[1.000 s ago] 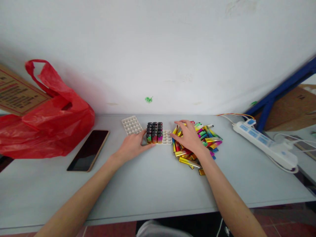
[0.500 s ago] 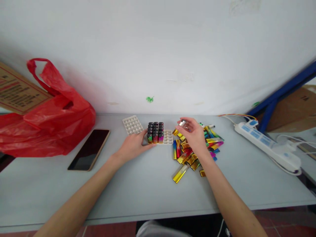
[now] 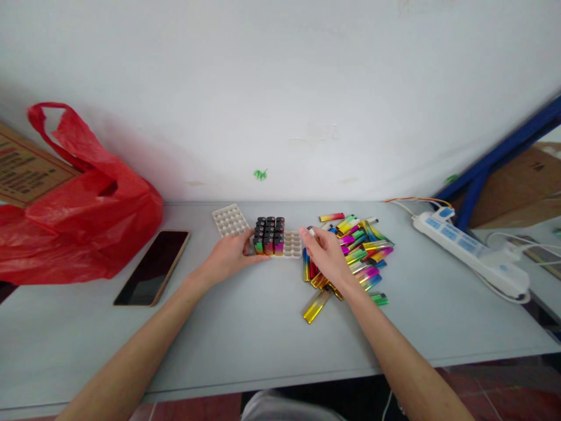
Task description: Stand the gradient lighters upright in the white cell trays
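Several upright lighters [image 3: 269,235] with black tops and shiny coloured bodies stand in rows in the left part of a pale dimpled tray [image 3: 293,244]. My left hand [image 3: 230,257] grips the tray's left end, its thumb along the front edge and its fingers beside the lighters. Just right of the tray, my right hand [image 3: 326,252] is closed on a lighter [image 3: 311,231], of which only the end shows past my fingers. Beneath and beyond that hand lies a loose pile of metallic lighters [image 3: 362,251] in gold, red, green, blue and purple.
A second pale dimpled tray [image 3: 230,220] lies behind my left hand. Further left are a phone [image 3: 153,267], a red plastic bag [image 3: 96,204] and a cardboard box [image 3: 30,166]. At the right lies a white power strip [image 3: 468,251] with cables. A wall [image 3: 280,105] backs the table.
My right hand has moved left and slightly down toward the tray with the lighter, uncovering more of the pile. My left hand keeps its hold; the whole view has shifted slightly.
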The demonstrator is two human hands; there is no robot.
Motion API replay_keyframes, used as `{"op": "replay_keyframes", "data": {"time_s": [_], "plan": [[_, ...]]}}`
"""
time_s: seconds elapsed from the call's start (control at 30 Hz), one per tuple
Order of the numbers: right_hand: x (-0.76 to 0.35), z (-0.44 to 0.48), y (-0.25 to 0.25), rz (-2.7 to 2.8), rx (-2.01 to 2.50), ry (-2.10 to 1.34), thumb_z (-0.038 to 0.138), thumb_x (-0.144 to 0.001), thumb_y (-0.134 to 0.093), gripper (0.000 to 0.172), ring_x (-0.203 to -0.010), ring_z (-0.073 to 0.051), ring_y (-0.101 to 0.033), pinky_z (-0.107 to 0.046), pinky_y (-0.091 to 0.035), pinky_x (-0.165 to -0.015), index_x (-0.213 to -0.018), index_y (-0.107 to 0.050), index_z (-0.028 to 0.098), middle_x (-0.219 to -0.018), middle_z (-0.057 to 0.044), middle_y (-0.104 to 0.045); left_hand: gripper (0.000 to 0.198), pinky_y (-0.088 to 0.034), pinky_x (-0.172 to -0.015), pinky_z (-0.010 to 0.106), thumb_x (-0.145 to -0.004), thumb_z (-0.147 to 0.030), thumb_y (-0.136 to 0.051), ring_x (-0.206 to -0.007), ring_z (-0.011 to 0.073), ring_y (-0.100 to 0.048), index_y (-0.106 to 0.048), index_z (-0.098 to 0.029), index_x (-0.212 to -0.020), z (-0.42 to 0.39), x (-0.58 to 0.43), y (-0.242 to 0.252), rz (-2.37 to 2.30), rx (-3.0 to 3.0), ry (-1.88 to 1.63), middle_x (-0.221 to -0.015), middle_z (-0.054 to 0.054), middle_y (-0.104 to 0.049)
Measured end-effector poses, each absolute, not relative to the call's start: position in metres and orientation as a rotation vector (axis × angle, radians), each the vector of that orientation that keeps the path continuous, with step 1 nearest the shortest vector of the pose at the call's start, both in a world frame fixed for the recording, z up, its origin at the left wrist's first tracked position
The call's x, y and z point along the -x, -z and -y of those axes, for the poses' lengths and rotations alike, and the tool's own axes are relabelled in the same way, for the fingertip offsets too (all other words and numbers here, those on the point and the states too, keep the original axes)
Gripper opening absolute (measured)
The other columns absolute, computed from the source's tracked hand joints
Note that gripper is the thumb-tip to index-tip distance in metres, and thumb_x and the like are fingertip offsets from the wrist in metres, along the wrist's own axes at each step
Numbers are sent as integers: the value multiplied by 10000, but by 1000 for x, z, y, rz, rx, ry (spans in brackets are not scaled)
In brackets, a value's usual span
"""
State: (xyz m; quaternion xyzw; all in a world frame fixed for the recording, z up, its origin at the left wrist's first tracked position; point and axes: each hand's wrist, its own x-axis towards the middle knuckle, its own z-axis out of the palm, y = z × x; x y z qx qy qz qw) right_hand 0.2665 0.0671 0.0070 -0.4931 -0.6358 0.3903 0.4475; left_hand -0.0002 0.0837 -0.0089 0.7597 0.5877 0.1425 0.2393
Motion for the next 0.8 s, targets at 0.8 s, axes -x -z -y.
{"op": "replay_keyframes", "data": {"time_s": [0.8], "plan": [[-254,-57,-3,1675,1320,-769,532,-978,-538,492,-539,-131,-342,-308,-255,-568,-607,-349,271,-523,62,-378,515,-335,-602,328,-762,-690,-802,-658,212,-545,-638,-239,-950,-86,9,10,-1508,-2068,-416,-700,0,-608]]}}
